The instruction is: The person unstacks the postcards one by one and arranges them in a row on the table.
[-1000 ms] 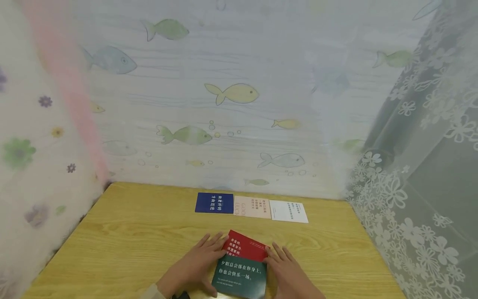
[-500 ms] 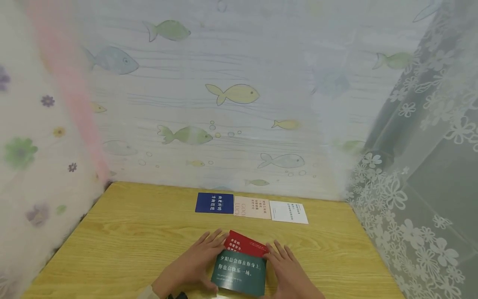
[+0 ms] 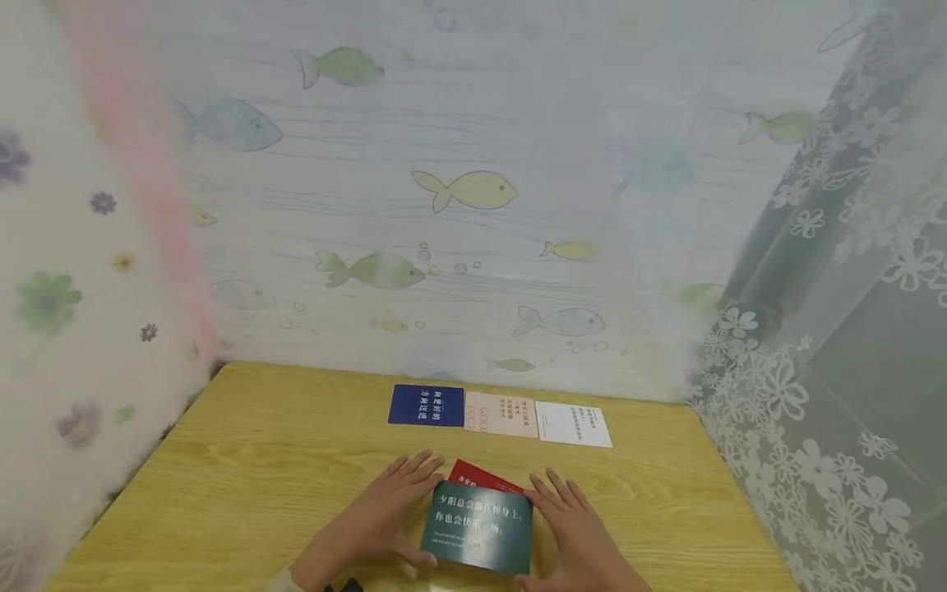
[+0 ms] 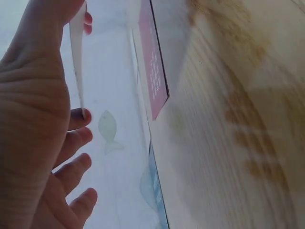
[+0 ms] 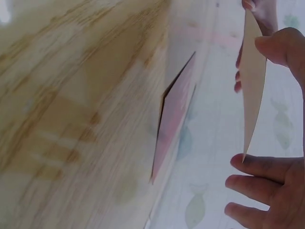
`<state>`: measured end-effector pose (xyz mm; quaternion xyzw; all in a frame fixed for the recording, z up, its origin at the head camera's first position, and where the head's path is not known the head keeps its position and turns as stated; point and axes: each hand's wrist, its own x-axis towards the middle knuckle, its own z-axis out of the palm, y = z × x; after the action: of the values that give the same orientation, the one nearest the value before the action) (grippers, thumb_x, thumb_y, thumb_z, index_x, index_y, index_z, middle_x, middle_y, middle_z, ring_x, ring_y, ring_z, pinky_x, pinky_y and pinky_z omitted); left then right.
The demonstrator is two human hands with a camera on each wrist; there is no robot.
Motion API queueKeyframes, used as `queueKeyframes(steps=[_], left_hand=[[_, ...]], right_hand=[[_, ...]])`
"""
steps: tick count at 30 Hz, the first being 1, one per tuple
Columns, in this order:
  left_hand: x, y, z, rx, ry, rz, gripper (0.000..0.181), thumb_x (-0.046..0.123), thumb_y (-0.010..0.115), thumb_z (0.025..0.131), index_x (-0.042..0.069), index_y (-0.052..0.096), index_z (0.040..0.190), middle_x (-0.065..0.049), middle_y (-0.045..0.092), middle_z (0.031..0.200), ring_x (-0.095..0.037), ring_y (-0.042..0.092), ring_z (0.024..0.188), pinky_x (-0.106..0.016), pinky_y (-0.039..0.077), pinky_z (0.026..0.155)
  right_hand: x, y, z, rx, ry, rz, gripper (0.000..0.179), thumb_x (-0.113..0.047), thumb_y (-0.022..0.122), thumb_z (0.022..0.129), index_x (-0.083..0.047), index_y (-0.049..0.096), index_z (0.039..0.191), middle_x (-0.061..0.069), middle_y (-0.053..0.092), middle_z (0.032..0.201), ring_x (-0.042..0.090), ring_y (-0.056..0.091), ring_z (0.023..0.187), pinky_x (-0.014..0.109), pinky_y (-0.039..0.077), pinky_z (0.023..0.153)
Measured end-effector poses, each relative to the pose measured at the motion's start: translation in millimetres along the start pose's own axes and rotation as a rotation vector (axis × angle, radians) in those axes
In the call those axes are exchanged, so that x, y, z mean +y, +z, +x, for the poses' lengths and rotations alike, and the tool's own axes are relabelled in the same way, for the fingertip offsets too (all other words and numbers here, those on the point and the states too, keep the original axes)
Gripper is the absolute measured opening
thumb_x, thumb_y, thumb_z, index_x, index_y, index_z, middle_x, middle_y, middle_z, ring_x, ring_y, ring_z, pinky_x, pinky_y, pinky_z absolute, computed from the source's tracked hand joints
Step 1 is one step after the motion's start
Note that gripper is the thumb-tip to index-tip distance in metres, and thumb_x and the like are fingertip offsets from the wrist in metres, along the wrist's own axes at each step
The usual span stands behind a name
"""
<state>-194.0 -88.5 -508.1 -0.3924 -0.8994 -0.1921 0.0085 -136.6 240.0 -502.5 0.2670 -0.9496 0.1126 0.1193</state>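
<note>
A dark green card (image 3: 477,526) with white writing is held above the table between both hands. My left hand (image 3: 381,514) holds its left side, thumb at the near corner and a fingertip at the far corner. On the opposite side, my right hand (image 3: 573,534) holds the card the same way. In the right wrist view, the card's pale underside (image 5: 252,81) bows slightly between thumb and finger. Beneath it a red card (image 3: 481,477) lies on the table, mostly covered in the head view. It looks pinkish in the left wrist view, the red card's face (image 4: 153,67) showing white writing.
Toward the back of the wooden table (image 3: 281,460), a blue card (image 3: 427,404), a pale pink card (image 3: 501,413) and a white card (image 3: 573,423) lie side by side in a row. A fish-patterned curtain (image 3: 473,247) hangs behind, with lace fabric (image 3: 799,460) at the right.
The green card has risen off the red one and moved away from the body, covering more of the red card. Both hands have moved slightly with it.
</note>
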Motion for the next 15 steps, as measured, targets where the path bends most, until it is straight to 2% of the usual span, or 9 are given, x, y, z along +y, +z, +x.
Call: queueKeyframes(steps=[3,8,12,15], left_hand=[[-0.8,-1.8,0.3,0.044,0.009,-0.004,0.109,0.070,0.084,0.066,0.006,0.052,0.148,-0.012,0.042,0.160,-0.034,0.031,0.152,-0.057,0.027,0.123],[-3.5,-8.0,-0.7,0.126,0.034,0.000,0.110,0.067,0.087,0.063,0.003,0.053,0.146,-0.015,0.042,0.160,-0.039,0.034,0.150,-0.059,0.029,0.121],[-5.7,-12.3,-2.5,0.189,0.054,0.016,0.110,0.063,0.089,0.063,0.003,0.051,0.147,-0.016,0.041,0.160,-0.041,0.036,0.148,-0.059,0.030,0.120],[-7.0,-14.0,-5.0,0.201,0.052,-0.004,0.110,0.058,0.090,0.064,0.002,0.048,0.149,-0.016,0.038,0.161,-0.041,0.035,0.148,-0.058,0.029,0.120]], right_hand=[[0,1,0.3,0.069,-0.032,-0.017,0.100,-0.075,0.078,0.066,-0.011,0.059,0.141,0.009,0.056,0.149,0.039,0.045,0.142,0.014,-0.007,0.123],[-2,-2,4.3,0.146,-0.073,-0.059,0.103,-0.069,0.084,0.063,-0.010,0.056,0.143,0.008,0.055,0.150,0.038,0.044,0.143,0.023,-0.003,0.126],[-5,-5,9.8,0.174,-0.050,-0.027,0.105,-0.062,0.089,0.060,-0.011,0.054,0.145,0.008,0.053,0.153,0.037,0.043,0.145,0.021,-0.001,0.127],[-7,-7,14.1,0.193,-0.042,-0.006,0.105,-0.059,0.091,0.058,-0.011,0.055,0.144,0.007,0.052,0.154,0.037,0.041,0.146,0.023,0.003,0.127]])
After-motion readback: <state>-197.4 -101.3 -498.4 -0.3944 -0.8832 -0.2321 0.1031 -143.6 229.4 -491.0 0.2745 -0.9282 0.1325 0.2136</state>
